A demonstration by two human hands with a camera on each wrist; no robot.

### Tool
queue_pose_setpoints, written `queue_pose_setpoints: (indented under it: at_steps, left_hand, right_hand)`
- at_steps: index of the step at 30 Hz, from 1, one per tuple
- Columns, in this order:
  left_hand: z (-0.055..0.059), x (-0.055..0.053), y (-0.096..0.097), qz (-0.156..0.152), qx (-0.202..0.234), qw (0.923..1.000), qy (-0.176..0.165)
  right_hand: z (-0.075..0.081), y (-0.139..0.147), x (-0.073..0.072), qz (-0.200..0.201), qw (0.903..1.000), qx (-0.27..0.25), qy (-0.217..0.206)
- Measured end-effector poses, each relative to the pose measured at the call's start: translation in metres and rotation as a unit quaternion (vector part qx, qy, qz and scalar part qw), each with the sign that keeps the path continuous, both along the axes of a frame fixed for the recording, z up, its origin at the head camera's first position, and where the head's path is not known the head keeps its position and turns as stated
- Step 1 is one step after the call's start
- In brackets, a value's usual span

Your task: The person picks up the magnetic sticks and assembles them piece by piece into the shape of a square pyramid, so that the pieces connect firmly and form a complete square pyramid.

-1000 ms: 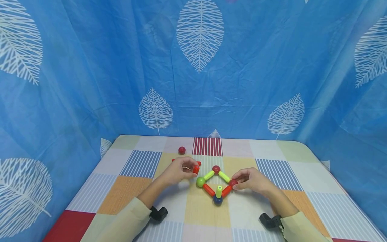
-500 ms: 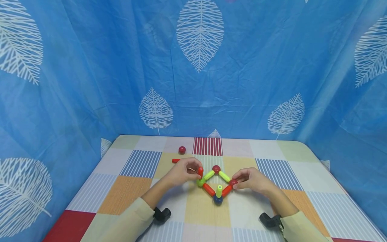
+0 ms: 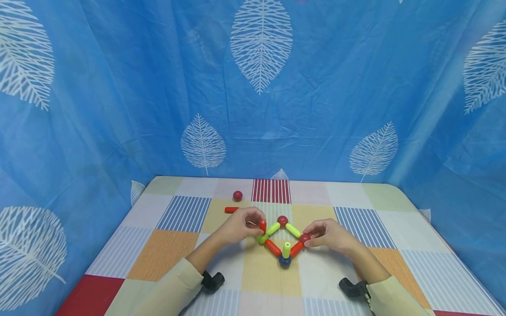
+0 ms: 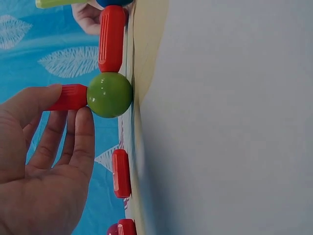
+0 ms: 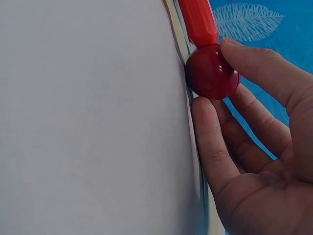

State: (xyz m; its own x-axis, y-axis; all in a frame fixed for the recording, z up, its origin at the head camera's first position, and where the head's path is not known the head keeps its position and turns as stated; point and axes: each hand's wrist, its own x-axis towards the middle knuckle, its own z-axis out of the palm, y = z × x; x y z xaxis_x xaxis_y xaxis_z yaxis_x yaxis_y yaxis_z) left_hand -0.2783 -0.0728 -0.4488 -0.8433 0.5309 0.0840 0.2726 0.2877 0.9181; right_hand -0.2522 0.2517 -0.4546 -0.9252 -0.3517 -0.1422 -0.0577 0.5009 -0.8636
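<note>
The left hand [image 3: 242,224] pinched an upright red rod [image 4: 71,97] between thumb and fingers, the rod's lower end touching the green ball [image 4: 110,95]. The right hand [image 3: 332,237] held the near-right red ball [image 5: 212,72], thumb on one side and fingertips on the other. Both balls were corners of a four-sided frame that lay on the table [image 3: 272,303] between the hands. From the green ball, the left side rod [image 3: 272,248], red, ran to the blue ball [image 3: 284,261] at the near corner; the right side rod [image 3: 296,249], also red, joined that corner to the ball in the right hand. A yellow post [image 3: 286,251] stood on the blue ball. Two yellow rods [image 3: 293,231] formed the far sides and met at the far red ball [image 3: 282,220]. Beyond the left hand lay a loose red rod [image 3: 231,210], partly hidden by it in the head view, and the left wrist view showed two such rods on the table. A loose red ball [image 3: 237,195] sat farther back. Each wrist wore a black device [image 3: 212,281] near a pale sleeve [image 3: 174,285]. Behind the patchwork-patterned table hung a blue curtain [image 3: 336,87] printed with white leaves [image 3: 261,44]
</note>
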Motion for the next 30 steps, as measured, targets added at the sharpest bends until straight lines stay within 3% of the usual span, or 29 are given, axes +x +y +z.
queue_pose_setpoints:
  at_steps: [5, 14, 22, 24, 27, 30]
  left_hand:
    - [0.0, -0.001, -0.001, -0.007, -0.015, 0.9999, 0.004]
    - [-0.004, 0.001, -0.002, -0.028, -0.126, 0.9916, 0.008]
    - [0.004, 0.01, -0.004, -0.097, -0.127, 0.9868, -0.026]
    - [0.004, 0.007, -0.002, -0.089, -0.129, 0.9876, -0.007]
    - [0.001, -0.001, 0.002, -0.052, -0.133, 0.9894, 0.029]
    - [-0.001, -0.007, 0.008, -0.011, -0.148, 0.9876, 0.051]
  right_hand:
    - [-0.001, 0.0, -0.001, 0.003, 1.0, -0.001, 0.0]
    - [0.001, 0.0, -0.006, 0.003, 0.9994, 0.031, 0.018]
    - [0.002, -0.006, -0.011, -0.029, 0.9972, 0.052, 0.044]
    - [0.004, -0.006, -0.01, -0.03, 0.9973, 0.052, 0.043]
    - [0.01, -0.008, -0.002, -0.013, 0.9982, 0.051, 0.029]
    - [0.019, -0.014, 0.009, 0.039, 0.9982, 0.045, -0.009]
